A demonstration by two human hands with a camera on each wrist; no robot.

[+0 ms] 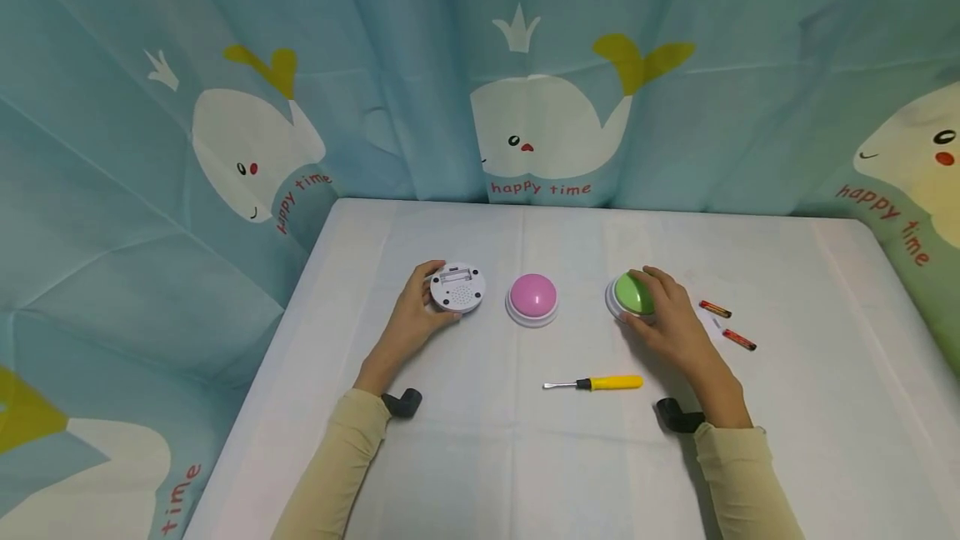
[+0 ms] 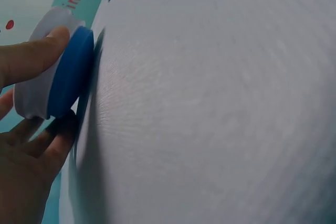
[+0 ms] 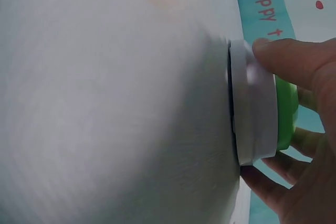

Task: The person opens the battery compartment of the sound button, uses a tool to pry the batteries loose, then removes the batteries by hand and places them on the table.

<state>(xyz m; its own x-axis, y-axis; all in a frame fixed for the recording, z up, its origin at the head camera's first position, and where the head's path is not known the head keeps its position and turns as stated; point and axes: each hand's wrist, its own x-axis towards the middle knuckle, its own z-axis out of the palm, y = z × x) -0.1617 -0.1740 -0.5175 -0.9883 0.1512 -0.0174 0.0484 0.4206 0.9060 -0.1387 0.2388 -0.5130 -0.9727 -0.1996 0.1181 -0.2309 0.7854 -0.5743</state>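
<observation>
A round push button with a white base lies upside down at the left, its battery compartment uncovered and its blue dome facing the table. My left hand grips it by the edge, thumb on the near side and fingers round the far side. Over at the right, my right hand holds a green-domed push button with thumb and fingers about its white base. That one stands dome up, its underside against the table. Between the hands sits a pink-domed push button, dome up and untouched.
A screwdriver with a yellow handle lies in front of the buttons, tip to the left. Right of my right hand are two small batteries, an upper battery and a lower battery. A curtain hangs behind the white table.
</observation>
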